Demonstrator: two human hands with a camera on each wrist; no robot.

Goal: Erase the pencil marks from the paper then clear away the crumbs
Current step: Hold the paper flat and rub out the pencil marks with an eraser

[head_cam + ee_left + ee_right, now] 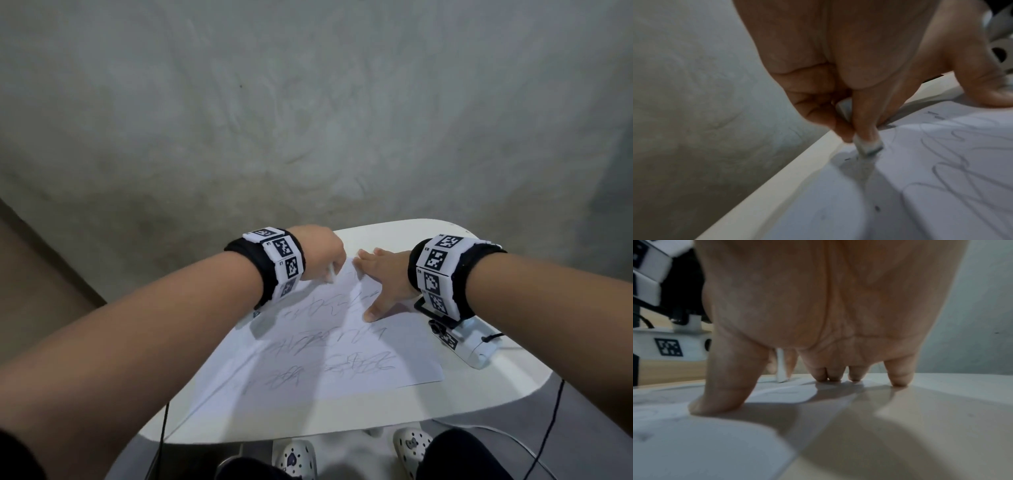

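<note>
A white sheet of paper (pixel 329 346) covered in grey pencil scribbles lies on the small white table (pixel 411 407). My left hand (pixel 322 257) pinches a thin white eraser (pixel 331 274) and holds its tip on the paper's far left corner. In the left wrist view the eraser (pixel 869 147) stands on the paper (pixel 931 186) between thumb and fingers, with dark crumbs (pixel 877 208) scattered nearby. My right hand (pixel 380 277) lies spread flat, its thumb on the paper and its fingertips (pixel 898 381) pressing near the far edge.
The table has rounded corners and stands over a grey concrete floor (pixel 308 120). A white camera unit (pixel 472 346) hangs under my right wrist above the table. Black cables (pixel 555 411) trail off the near edge. My shoes (pixel 411 445) show below.
</note>
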